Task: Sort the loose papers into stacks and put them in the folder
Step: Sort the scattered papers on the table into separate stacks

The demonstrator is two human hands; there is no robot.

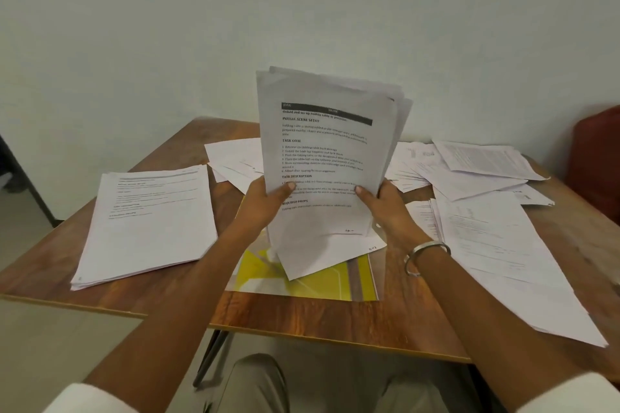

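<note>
I hold a bundle of printed sheets (327,144) upright above the middle of the table. My left hand (266,203) grips its left edge with the thumb on the front page, and my right hand (389,208) grips its right edge the same way. The bundle's lower end stands over a yellow and white folder (302,282) lying flat at the near edge. A neat stack of papers (147,225) lies to the left. Loose papers (486,231) are strewn over the right side, and more loose sheets (231,157) lie behind the bundle.
The wooden table (302,318) stands against a pale wall. A dark red chair (597,157) is at the far right. Some sheets at the right hang past the table's near edge. My knees show below the table.
</note>
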